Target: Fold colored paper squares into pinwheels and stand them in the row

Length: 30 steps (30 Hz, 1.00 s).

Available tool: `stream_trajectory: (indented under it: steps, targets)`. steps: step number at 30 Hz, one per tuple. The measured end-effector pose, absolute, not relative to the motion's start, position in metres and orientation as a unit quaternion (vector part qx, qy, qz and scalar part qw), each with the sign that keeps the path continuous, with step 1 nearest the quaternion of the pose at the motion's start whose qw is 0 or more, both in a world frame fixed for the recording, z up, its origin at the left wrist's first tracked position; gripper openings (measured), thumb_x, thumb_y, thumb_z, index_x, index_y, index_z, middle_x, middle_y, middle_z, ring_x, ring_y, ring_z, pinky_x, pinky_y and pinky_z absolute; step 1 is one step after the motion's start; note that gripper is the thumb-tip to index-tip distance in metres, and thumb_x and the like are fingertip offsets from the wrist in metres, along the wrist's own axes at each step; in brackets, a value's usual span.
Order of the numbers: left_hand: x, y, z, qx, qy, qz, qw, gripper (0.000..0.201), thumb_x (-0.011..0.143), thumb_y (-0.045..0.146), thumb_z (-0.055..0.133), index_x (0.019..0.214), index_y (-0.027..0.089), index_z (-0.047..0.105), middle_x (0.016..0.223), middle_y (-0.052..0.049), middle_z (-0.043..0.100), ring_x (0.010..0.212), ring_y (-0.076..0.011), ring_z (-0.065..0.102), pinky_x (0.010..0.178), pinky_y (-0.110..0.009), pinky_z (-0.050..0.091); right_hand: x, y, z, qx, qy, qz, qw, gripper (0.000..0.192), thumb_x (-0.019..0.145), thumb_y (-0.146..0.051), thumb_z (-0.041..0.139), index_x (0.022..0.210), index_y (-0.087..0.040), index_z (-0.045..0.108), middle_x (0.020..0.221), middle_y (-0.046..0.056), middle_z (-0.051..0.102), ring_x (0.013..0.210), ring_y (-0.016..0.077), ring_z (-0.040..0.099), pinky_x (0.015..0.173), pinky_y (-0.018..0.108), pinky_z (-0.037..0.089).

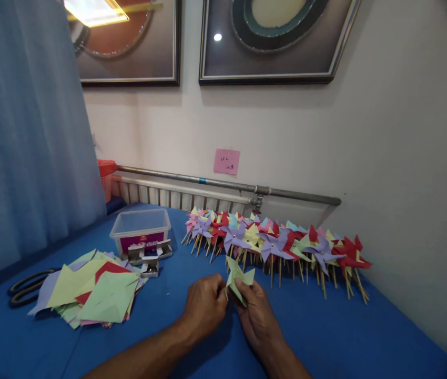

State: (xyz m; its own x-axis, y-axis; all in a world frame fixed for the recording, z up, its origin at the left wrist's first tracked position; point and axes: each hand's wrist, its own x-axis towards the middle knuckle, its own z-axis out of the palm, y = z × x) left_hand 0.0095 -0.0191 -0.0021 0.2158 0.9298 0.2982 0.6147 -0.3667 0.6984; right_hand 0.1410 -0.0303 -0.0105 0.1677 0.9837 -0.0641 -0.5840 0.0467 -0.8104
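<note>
- The person's left hand [204, 305] and right hand [258, 310] meet low over the blue cloth-covered table [326, 337], close in front of them.
- Between them they hold a pale green folded paper pinwheel head [239, 276], standing up just above the knuckles; its pointed flaps splay upward and to the right.
- The left hand's fingers are curled in tight, thumb and fingertips pinching the paper's left edge.
- The right hand's fingers are also drawn together, nipping the paper from its lower right side; the two hands nearly touch.
- Just beyond the hands, a long row of finished paper pinwheels on thin wooden sticks [274, 245] lies along the wall side of the table, in purple, red, yellow, pink and light green.
- To the left sits a loose stack of cut paper squares [97, 292], mostly pale green with red and lilac showing.
- Black-handled scissors [26, 289] lie at the far left, partly under that stack.
- Behind the stack stands a clear plastic box with a purple label [140, 229], with small opened cardboard boxes of metal pins [150, 255] just in front of it.
- A pink sticky note [226, 161] is stuck on the wall above a grey pipe [227, 184].
</note>
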Motion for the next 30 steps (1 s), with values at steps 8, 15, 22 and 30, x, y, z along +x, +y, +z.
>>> stream_trajectory:
  steps: [8, 15, 22, 30]
  targets:
    - [0.009, -0.018, -0.002, 0.747, 0.517, 0.356, 0.219, 0.020, 0.089, 0.018, 0.054, 0.070, 0.018, 0.060, 0.066, 0.000, 0.063, 0.063, -0.0125, 0.052, 0.061, -0.026, 0.027, 0.141, -0.031, -0.011, -0.362, -0.275, 0.584, 0.672, 0.042, 0.057, -0.038, 0.096, 0.088, -0.020, 0.074, 0.089, 0.004, 0.077, 0.083, 0.0234, 0.072, 0.072, 0.033, 0.057]
    - [0.009, -0.020, -0.003, 0.749, 0.508, 0.366, 0.215, 0.019, 0.088, 0.019, 0.054, 0.070, 0.019, 0.058, 0.066, 0.000, 0.063, 0.063, -0.0129, 0.052, 0.061, -0.026, 0.027, 0.139, -0.032, -0.010, -0.367, -0.276, 0.578, 0.675, 0.038, 0.057, -0.038, 0.095, 0.082, -0.020, 0.072, 0.086, 0.003, 0.077, 0.083, 0.0231, 0.072, 0.074, 0.034, 0.057]
    - [0.010, -0.019, -0.007, 0.745, 0.499, 0.381, 0.228, 0.021, 0.088, 0.021, 0.053, 0.067, 0.018, 0.054, 0.063, 0.002, 0.057, 0.060, -0.0118, 0.047, 0.060, -0.027, 0.026, 0.139, -0.031, -0.013, -0.375, -0.270, 0.570, 0.679, 0.042, 0.055, -0.041, 0.096, 0.082, -0.020, 0.071, 0.084, 0.002, 0.076, 0.088, 0.0247, 0.071, 0.073, 0.033, 0.058]
    - [0.008, -0.018, -0.002, 0.761, 0.485, 0.353, 0.247, 0.020, 0.089, 0.023, 0.053, 0.072, 0.018, 0.062, 0.069, 0.002, 0.060, 0.069, -0.0133, 0.053, 0.065, -0.026, 0.030, 0.153, -0.024, -0.011, -0.391, -0.252, 0.546, 0.697, 0.043, 0.052, -0.033, 0.097, 0.085, -0.021, 0.072, 0.082, 0.000, 0.076, 0.079, 0.0217, 0.071, 0.071, 0.033, 0.059]
